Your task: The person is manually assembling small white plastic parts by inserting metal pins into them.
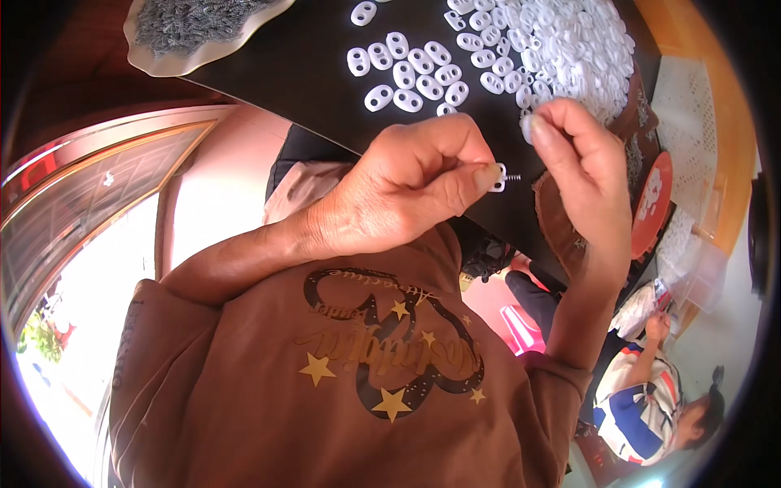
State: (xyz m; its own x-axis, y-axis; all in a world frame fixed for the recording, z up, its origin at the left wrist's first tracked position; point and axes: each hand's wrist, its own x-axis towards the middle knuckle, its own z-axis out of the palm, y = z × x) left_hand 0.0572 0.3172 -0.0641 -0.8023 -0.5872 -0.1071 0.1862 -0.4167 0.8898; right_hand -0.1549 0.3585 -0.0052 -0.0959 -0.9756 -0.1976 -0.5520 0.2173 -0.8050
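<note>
My left hand (415,183) is closed in a pinch around a white plastic cord-lock piece with holes (499,177). A thin metal spring (512,177) sticks out of that piece toward the right. My right hand (582,159) is raised just to the right, thumb and forefinger pressed together on a small white plastic part (527,128), mostly hidden by the fingertips. A gap separates the two hands. Beyond them, several white oval pieces with two holes (404,75) lie loose on the dark table (301,65).
A large heap of small white parts (569,49) covers the far right of the table. A cream dish of metal springs (175,65) stands far left. A red-orange plate (652,203) sits by the right edge. Another person (651,398) is at lower right.
</note>
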